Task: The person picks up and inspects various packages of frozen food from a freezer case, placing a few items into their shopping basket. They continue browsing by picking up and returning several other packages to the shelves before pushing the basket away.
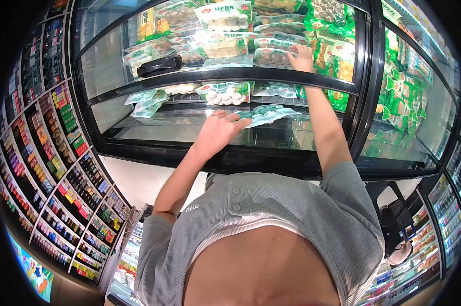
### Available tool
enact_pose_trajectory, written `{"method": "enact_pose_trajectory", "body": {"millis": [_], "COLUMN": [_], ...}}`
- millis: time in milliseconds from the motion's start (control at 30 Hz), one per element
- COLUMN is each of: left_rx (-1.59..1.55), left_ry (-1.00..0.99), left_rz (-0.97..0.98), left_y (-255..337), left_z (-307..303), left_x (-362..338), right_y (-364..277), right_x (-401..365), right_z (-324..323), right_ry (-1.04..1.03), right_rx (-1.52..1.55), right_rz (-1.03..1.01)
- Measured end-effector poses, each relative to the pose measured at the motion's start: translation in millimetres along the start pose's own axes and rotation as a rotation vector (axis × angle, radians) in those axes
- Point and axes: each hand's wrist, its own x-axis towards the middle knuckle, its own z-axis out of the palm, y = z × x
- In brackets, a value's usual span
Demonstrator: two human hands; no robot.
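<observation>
My left hand [221, 128] is closed on the edge of a teal-and-white plastic food bag [269, 115], which lies tilted over the front ledge of a glass-fronted chiller. Farther in and to the right, my right hand [302, 57] reaches over the black rail. Its bent fingers are closed at the right edge of a green-and-white food bag [272, 57] in the stacked rows. Just behind the left hand's bag rests a clear-fronted bag of white balls [224, 95]. Another bag of white balls [224, 18] stands higher up at the back.
The black rail [215, 78] crosses between my hands, with a black handle [159, 66] at its left. Bright green bags [334, 53] fill the chiller's right side. A second chiller [401, 97] adjoins on the right. Shelves of small packages [52, 153] stand at left.
</observation>
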Motion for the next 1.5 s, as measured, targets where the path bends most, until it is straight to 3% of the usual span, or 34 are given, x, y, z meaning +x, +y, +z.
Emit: {"method": "enact_pose_trajectory", "body": {"millis": [33,167,233,300,400,500,667,767,867,933,1133,1233,1367,1400,1500], "left_rx": [0.002,-0.031,-0.045,0.005,0.082,0.059,0.039,0.025,0.008,0.006,-0.085,-0.09,-0.092,-0.099,-0.103], "left_ry": [-0.018,-0.079,-0.061,-0.046,-0.011,0.037,0.105,0.14,0.156,0.167,0.242,0.283,0.314,0.311,0.318], "left_rz": [-0.009,-0.077,-0.099,-0.143,-0.199,-0.261,-0.323,-0.335,-0.347,-0.341,-0.414,-0.43,-0.441,-0.44,-0.427], "left_y": [1,-3,-9,-10,-11,-12,-11,-10,-6,-6,-4,-3,-7,-7,-9], "left_z": [0,1,1,-3,-4,-7,-5,3,5,6,11,15,20,19,23], "left_x": [-2,-8,-11,-13,-24,-34,-51,-60,-64,-65,-65,-68,-70,-70,-72], "right_y": [-12,-8,-23,-17,-7,0,41,33,23,14,13,12,41,40,37], "right_x": [-9,-46,-66,-88,-113,-119,-110,-82,-81,-86,-81,-57,-32,-28,-13], "right_z": [-11,2,2,13,27,34,78,73,74,75,88,66,75,69,55], "right_ry": [0.149,0.019,-0.369,-0.396,-0.337,-0.716,-0.87,-1.12,-1.24,-1.254,-1.319,-1.122,-1.004,-0.975,-1.173], "right_rx": [-0.167,-0.315,-0.485,-0.359,-0.337,-0.516,-0.473,-0.442,-0.344,-0.347,-0.434,-0.349,-0.189,-0.133,-0.183], "right_rz": [-0.102,-0.24,-0.14,-0.41,-0.537,-0.397,-0.406,-0.537,-0.492,-0.436,-0.516,-0.535,-0.389,-0.458,-0.38]}}
